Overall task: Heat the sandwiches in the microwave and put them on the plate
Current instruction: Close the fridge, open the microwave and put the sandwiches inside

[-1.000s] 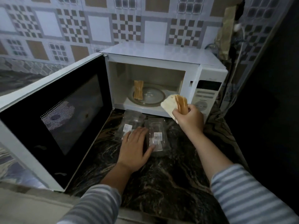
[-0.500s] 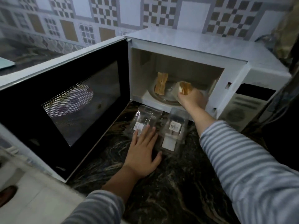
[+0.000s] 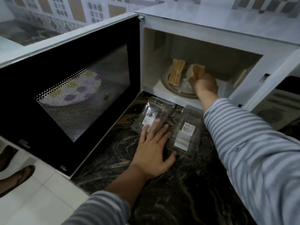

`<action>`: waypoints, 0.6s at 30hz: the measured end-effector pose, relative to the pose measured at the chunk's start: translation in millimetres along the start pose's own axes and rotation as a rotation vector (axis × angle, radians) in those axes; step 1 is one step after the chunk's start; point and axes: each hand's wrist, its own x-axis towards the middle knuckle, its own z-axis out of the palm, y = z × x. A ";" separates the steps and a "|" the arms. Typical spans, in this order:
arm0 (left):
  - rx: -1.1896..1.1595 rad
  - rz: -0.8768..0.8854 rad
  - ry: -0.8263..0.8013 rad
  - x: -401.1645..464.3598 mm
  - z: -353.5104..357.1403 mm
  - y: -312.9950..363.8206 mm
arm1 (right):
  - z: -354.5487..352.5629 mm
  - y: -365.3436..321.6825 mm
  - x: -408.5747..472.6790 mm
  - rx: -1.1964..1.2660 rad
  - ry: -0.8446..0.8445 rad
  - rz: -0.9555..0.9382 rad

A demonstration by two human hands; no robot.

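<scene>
A white microwave [image 3: 211, 25] stands on a dark marbled counter [image 3: 186, 184], its door [image 3: 69, 88] swung fully open to the left, as a person in a striped top loads it for heating. A patterned plate [image 3: 76, 90] shows dimly through the door's mesh window; whether it sits behind the glass or is merely mirrored in it is hard to say.

Inside the cavity, on the glass turntable [image 3: 180, 90], one sandwich [image 3: 176, 72] already stands on its edge at the left. The right hand [image 3: 203, 84] is reaching in, fingers closed around the second sandwich [image 3: 195, 71] and holding it just beside the first, at or just above the turntable. The left hand [image 3: 155, 146] lies flat and spread, gripping nothing, on the near end of an empty clear plastic pack [image 3: 154, 111]; a second empty pack [image 3: 186, 127] lies just to its right, in front of the oven.

By these signs the loading step is nearly done: the next move calls for letting go of the second sandwich, drawing the arm clear and shutting the door before setting the time.

Both packs carry white stickers, one with a barcode, but the print is too small to read. No brand name is legible on the microwave.
</scene>
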 end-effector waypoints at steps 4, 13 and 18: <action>-0.006 0.000 0.002 -1.1 0.7 -0.1 | -0.3 0.1 5.4 0.029 -0.027 0.013; -0.047 0.018 0.034 -2.4 -1.8 0.8 | -28.5 3.3 -25.6 0.136 -0.049 0.048; -0.087 0.051 0.074 -6.0 -5.3 1.1 | -55.3 24.3 -91.7 0.140 -0.115 -0.042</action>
